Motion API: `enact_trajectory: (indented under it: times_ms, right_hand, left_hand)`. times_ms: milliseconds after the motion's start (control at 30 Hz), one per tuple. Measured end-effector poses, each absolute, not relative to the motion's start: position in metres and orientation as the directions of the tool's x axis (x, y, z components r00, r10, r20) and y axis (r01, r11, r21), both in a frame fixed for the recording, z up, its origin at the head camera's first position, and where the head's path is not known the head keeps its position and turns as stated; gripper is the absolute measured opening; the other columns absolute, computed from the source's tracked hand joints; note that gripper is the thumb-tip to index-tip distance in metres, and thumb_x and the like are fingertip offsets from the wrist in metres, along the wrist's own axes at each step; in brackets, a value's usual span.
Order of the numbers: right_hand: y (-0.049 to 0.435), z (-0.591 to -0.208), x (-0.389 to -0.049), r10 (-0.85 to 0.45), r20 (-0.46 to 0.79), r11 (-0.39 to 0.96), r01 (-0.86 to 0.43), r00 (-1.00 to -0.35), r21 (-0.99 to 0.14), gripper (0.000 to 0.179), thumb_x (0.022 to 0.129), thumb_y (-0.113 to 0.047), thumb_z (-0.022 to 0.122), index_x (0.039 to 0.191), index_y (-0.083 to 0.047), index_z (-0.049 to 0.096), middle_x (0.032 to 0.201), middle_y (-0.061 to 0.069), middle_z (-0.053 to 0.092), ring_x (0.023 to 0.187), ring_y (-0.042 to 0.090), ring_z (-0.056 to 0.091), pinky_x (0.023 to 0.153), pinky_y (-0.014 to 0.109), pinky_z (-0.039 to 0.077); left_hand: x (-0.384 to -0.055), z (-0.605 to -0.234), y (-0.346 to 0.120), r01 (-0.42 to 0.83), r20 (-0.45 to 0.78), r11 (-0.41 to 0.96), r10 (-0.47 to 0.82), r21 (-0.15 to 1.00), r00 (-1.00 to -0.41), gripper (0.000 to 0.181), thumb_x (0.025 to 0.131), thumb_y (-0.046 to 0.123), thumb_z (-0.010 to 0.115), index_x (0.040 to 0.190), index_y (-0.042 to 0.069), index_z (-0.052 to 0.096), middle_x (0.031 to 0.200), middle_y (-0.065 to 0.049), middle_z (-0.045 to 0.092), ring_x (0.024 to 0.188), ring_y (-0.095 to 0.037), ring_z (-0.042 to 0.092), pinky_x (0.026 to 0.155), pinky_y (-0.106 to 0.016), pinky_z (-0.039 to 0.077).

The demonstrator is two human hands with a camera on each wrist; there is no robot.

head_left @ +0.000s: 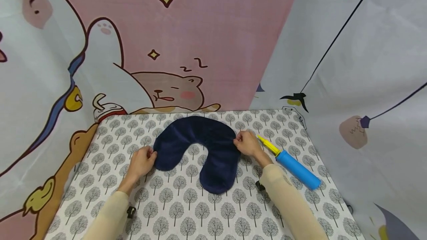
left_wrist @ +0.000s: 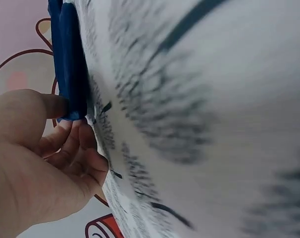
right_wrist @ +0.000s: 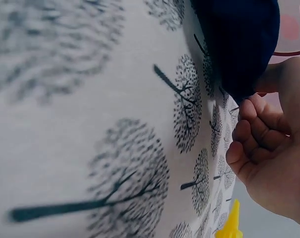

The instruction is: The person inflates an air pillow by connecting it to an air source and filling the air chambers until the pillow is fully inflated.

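Note:
A flat navy U-shaped neck pillow (head_left: 194, 130) lies on the tree-print cloth, its opening toward me. At its left outer edge my left hand (head_left: 141, 161) pinches the fabric; in the left wrist view the thumb is on one face of the pillow (left_wrist: 71, 59) and the fingertips (left_wrist: 85, 134) are at its other side. My right hand (head_left: 248, 143) pinches the right outer edge, with curled fingers beneath the pillow (right_wrist: 244, 39) in the right wrist view. Right of that hand lies a blue hand pump (head_left: 298, 169) with a yellow nozzle.
The tree-print cloth (head_left: 166, 214) covers the table. A cartoon-printed curtain (head_left: 233, 47) rises behind and at the left, and a pale printed curtain (head_left: 367, 66) hangs at the right. The pump lies beside the right forearm.

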State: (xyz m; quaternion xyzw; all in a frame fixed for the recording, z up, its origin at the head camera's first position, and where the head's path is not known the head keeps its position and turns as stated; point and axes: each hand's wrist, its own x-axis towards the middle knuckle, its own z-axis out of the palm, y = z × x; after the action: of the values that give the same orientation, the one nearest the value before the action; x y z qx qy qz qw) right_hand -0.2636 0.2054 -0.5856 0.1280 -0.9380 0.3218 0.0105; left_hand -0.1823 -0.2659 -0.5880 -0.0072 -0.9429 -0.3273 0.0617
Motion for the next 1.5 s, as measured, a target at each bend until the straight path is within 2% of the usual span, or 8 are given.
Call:
enact_trajectory:
  times_ms: [100, 300, 467, 667, 967, 1200, 1367, 1500]
  right_hand:
    - [0.208, -0.581, -0.250, -0.225, 0.079, 0.768, -0.226, -0.971, -0.600, 0.018, 0.103, -0.020, 0.073, 0.088, -0.012, 0.072, 0.073, 0.001, 0.066, 0.064, 0.017, 0.056, 0.072, 0.036, 0.049]
    - [0.210, -0.580, -0.221, -0.185, 0.079, 0.760, -0.194, -0.980, -0.620, 0.015, 0.103, -0.018, 0.076, 0.090, -0.012, 0.072, 0.073, 0.000, 0.065, 0.063, 0.014, 0.053, 0.071, 0.034, 0.046]
    - [0.206, -0.582, -0.195, -0.145, 0.060, 0.742, -0.148, -0.988, -0.654, 0.015, 0.103, -0.016, 0.077, 0.090, -0.012, 0.072, 0.073, 0.000, 0.066, 0.063, 0.012, 0.054, 0.066, 0.031, 0.047]
    - [0.196, -0.586, -0.182, -0.096, 0.074, 0.751, -0.121, -0.993, -0.649, 0.018, 0.102, -0.018, 0.080, 0.086, -0.013, 0.072, 0.071, -0.002, 0.067, 0.062, 0.011, 0.056, 0.066, 0.031, 0.048]
    - [0.202, -0.578, -0.182, -0.087, 0.052, 0.771, -0.100, -0.995, -0.629, 0.017, 0.104, -0.022, 0.079, 0.092, -0.012, 0.071, 0.079, 0.001, 0.067, 0.068, 0.015, 0.056, 0.070, 0.036, 0.049]
    - [0.213, -0.569, -0.193, -0.183, 0.131, 0.706, -0.223, -0.974, -0.672, 0.026, 0.107, -0.019, 0.078, 0.124, 0.000, 0.074, 0.107, 0.014, 0.073, 0.093, 0.025, 0.066, 0.087, 0.046, 0.056]
    - [0.218, -0.571, -0.205, -0.258, 0.151, 0.676, -0.290, -0.954, -0.677, 0.039, 0.109, -0.019, 0.076, 0.140, 0.003, 0.069, 0.129, 0.021, 0.074, 0.115, 0.039, 0.071, 0.100, 0.053, 0.058]
    - [0.230, -0.592, -0.224, -0.318, 0.200, 0.644, -0.366, -0.927, -0.672, 0.047, 0.113, -0.032, 0.071, 0.146, 0.000, 0.067, 0.135, 0.021, 0.072, 0.117, 0.037, 0.070, 0.099, 0.051, 0.058]
  left_hand:
    - [-0.203, -0.596, -0.271, 0.126, 0.182, 0.766, 0.012, 0.630, -0.983, 0.018, 0.107, 0.020, 0.067, 0.096, 0.006, 0.069, 0.082, -0.008, 0.069, 0.074, -0.022, 0.061, 0.069, -0.038, 0.048]
    - [-0.236, -0.587, -0.265, 0.100, 0.127, 0.782, 0.026, 0.615, -0.992, 0.017, 0.107, 0.017, 0.065, 0.099, 0.003, 0.069, 0.089, -0.015, 0.069, 0.079, -0.031, 0.064, 0.071, -0.045, 0.050]
    - [-0.287, -0.624, -0.280, 0.143, 0.179, 0.782, 0.041, 0.607, -0.983, 0.019, 0.107, 0.029, 0.067, 0.100, 0.012, 0.071, 0.087, -0.004, 0.072, 0.076, -0.018, 0.064, 0.071, -0.040, 0.050]
    - [-0.310, -0.625, -0.285, 0.086, 0.089, 0.764, 0.037, 0.639, -0.995, 0.029, 0.111, 0.038, 0.067, 0.111, 0.010, 0.074, 0.095, -0.008, 0.074, 0.085, -0.027, 0.066, 0.078, -0.047, 0.053]
    - [-0.290, -0.609, -0.278, 0.092, 0.076, 0.757, 0.056, 0.647, -0.996, 0.035, 0.108, 0.038, 0.071, 0.117, 0.005, 0.072, 0.103, -0.015, 0.076, 0.092, -0.033, 0.070, 0.081, -0.049, 0.056]
    - [-0.239, -0.564, -0.254, 0.141, 0.070, 0.770, 0.125, 0.622, -0.990, 0.048, 0.113, 0.028, 0.067, 0.146, -0.007, 0.065, 0.129, -0.030, 0.074, 0.117, -0.048, 0.073, 0.101, -0.065, 0.059]
    - [-0.211, -0.562, -0.238, 0.223, 0.119, 0.739, 0.192, 0.635, -0.974, 0.047, 0.112, 0.025, 0.070, 0.146, -0.007, 0.065, 0.130, -0.028, 0.075, 0.119, -0.047, 0.073, 0.103, -0.065, 0.059]
    - [-0.191, -0.566, -0.222, 0.307, 0.174, 0.708, 0.256, 0.636, -0.951, 0.046, 0.109, 0.022, 0.076, 0.144, -0.006, 0.067, 0.124, -0.025, 0.077, 0.113, -0.043, 0.076, 0.099, -0.061, 0.063]
